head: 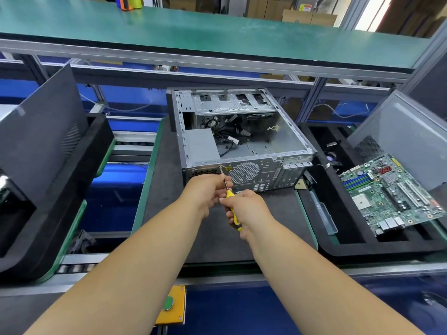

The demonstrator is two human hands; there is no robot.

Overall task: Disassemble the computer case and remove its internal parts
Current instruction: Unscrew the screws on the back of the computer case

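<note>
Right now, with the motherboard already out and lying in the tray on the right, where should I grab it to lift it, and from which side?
Pinch the motherboard by its bare long edges, near a corner, fingers coming from above and from the left, the case side. It lies tilted on the black tray, so its edges look free. Probably avoid the socket and slots on top.

An aluminium-framed bench [217, 269] carries a dark mat bordered in green. A green-topped shelf [217, 30] spans the full width above it on grey uprights. Blue panels [113, 189] lie below and behind the frame. Roller conveyor track [75, 267] runs along the near left edge. A yellow box with a green button [170, 304] is mounted on the front rail. Cardboard boxes [297, 15] are stacked behind the shelf. Bright light [377, 13] enters at upper right.
</note>
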